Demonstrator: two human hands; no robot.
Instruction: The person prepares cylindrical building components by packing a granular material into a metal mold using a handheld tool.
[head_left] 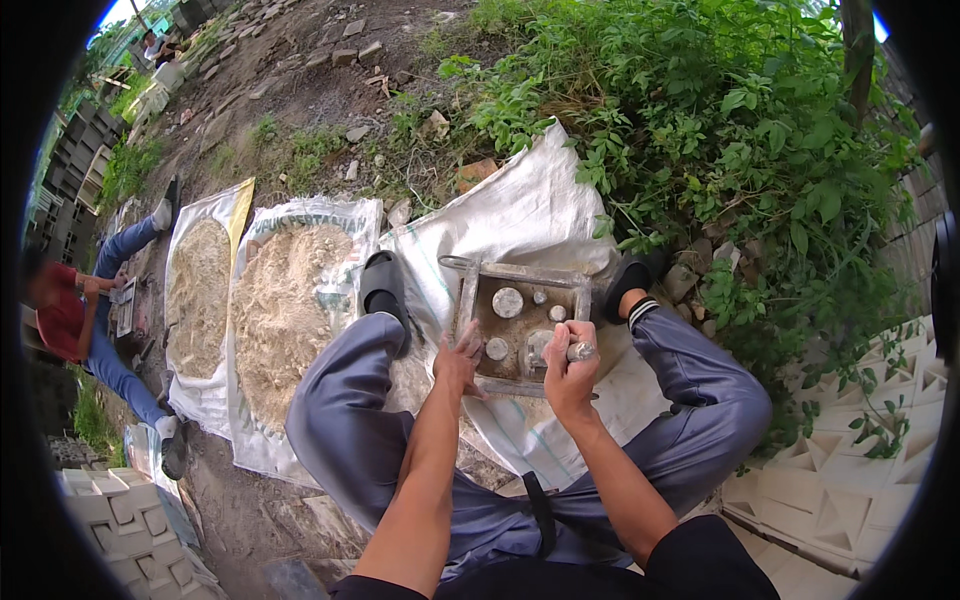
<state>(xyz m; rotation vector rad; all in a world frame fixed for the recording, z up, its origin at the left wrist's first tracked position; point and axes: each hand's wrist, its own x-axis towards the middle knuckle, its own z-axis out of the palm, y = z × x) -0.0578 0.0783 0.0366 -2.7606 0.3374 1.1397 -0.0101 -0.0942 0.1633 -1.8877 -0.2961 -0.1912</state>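
Observation:
Between my legs a rectangular grey frame [530,272] lies on a white woven sack [505,210]. It holds a layer of brownish-grey powdery material [522,327], from which several round grey pieces of different sizes stand up, the largest a disc [507,302] at the far left. My left hand [457,362] grips the frame's left wall near its front corner. At the right front, my right hand [571,367] is closed around a short round grey handle [581,351]. A pale block-like piece [538,348] shows beside that hand; whether it joins the handle is hidden.
Two sacks bearing pale sandy heaps, a nearer pile [290,315] and a farther pile [200,270], lie to the left. Beyond them a person in a red shirt [62,325] sits. Leafy plants [720,120] crowd the right; pale patterned blocks [850,460] stand at lower right.

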